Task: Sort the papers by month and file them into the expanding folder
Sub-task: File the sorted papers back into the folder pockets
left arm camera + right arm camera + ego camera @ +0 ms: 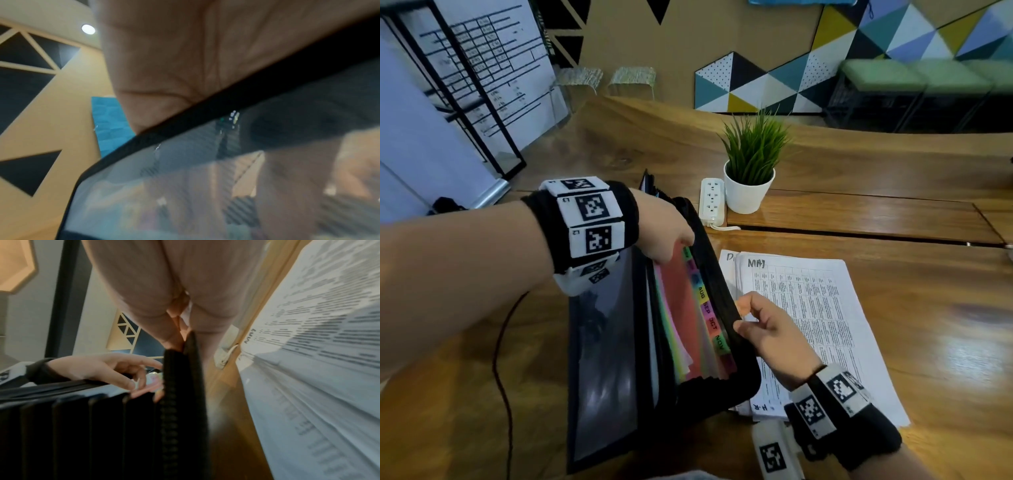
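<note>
The expanding folder is black, its dividers pink, yellow and pale green, with tabs in green, purple, yellow, orange and red. The papers to its right are white with black printed grids. The bench is glossy brown wood. Farther off, a white pot holds green grass beside a white power strip. The far wall shows triangles of teal, yellow, black, white and blue. Both wristbands are black with white, black-patterned squares.
</note>
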`<state>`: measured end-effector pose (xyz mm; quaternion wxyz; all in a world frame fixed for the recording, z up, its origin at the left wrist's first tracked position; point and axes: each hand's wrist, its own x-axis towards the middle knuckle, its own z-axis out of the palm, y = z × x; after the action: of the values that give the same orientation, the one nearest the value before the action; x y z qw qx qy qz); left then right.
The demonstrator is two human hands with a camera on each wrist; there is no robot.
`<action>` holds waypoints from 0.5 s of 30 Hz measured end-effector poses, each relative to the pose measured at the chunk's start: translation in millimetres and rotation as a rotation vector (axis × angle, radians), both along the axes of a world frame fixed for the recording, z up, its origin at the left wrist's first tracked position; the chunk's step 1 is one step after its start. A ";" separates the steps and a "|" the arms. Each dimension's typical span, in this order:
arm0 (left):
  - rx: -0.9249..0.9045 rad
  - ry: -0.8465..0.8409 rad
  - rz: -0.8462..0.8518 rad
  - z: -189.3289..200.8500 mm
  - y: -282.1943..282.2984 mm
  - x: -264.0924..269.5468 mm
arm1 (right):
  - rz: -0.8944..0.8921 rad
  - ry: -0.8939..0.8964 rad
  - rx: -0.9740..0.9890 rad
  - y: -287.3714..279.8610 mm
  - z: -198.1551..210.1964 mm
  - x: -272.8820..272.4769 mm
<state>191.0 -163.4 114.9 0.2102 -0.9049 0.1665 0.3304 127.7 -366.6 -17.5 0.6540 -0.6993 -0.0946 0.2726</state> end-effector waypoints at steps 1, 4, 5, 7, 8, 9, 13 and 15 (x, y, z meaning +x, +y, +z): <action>0.029 -0.024 -0.033 0.8 2.6 2.1 | 0.008 -0.032 0.002 0.7 2.0 -0.6; 0.124 -0.084 -0.018 9.2 9.8 7.2 | 0.005 -0.080 0.015 1.3 11.7 -4.1; 0.144 -0.089 0.012 12.4 10.7 8.7 | 0.012 -0.094 0.012 0.6 13.8 -3.6; 0.163 -0.086 0.048 19.3 11.2 10.3 | 0.017 -0.122 0.034 -0.4 19.8 -3.0; 0.174 -0.072 0.060 21.7 10.6 10.1 | 0.021 -0.132 0.045 -1.2 23.5 -3.2; 0.179 -0.055 0.070 23.3 9.9 9.8 | 0.029 -0.141 0.052 -1.0 26.9 -3.4; 0.156 -0.052 0.044 21.6 9.2 10.3 | 0.039 -0.176 0.020 1.2 30.8 -3.6; 0.124 -0.082 0.030 18.7 12.8 11.9 | 0.022 -0.159 0.021 0.9 30.6 -3.2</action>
<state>202.9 -150.6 133.7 0.2673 -0.9053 0.1233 0.3061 124.5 -365.7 13.1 0.6486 -0.7108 -0.1568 0.2224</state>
